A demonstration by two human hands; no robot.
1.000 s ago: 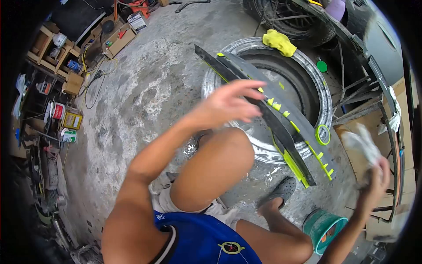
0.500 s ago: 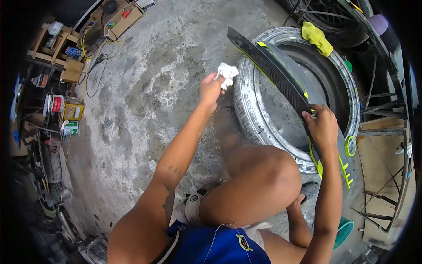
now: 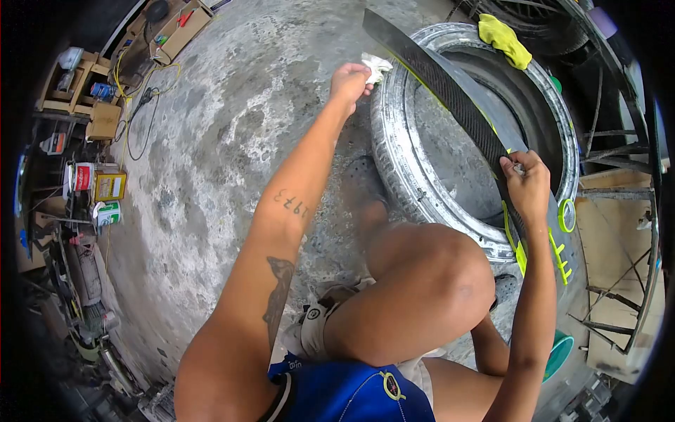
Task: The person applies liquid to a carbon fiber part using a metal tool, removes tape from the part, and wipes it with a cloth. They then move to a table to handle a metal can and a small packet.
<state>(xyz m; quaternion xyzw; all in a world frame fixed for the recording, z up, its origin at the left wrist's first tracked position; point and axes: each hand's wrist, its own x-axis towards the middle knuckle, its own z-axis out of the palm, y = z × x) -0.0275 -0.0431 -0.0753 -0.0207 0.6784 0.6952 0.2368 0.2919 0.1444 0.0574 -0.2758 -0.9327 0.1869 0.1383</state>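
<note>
The left hand (image 3: 349, 86) is closed around a bunched white cloth (image 3: 378, 67), just beside the tire (image 3: 395, 151) on the floor (image 3: 225, 133). The right hand (image 3: 527, 180) grips the edge of a black strip (image 3: 460, 102), with a small pale thing, too hidden to name, showing between its fingers. The strip extends across the tire, its upper end reaching past the sidewall.

Near the right forearm stands a green bucket (image 3: 560, 355), its contents out of sight. At upper left, a cardboard box (image 3: 184, 39) holds a red tool (image 3: 185, 19). A wooden rack (image 3: 67, 105) carries a blue can (image 3: 103, 91); below it, a yellow can (image 3: 110, 186) sits beside a red-and-white can (image 3: 82, 176), whose contents cannot be seen.
</note>
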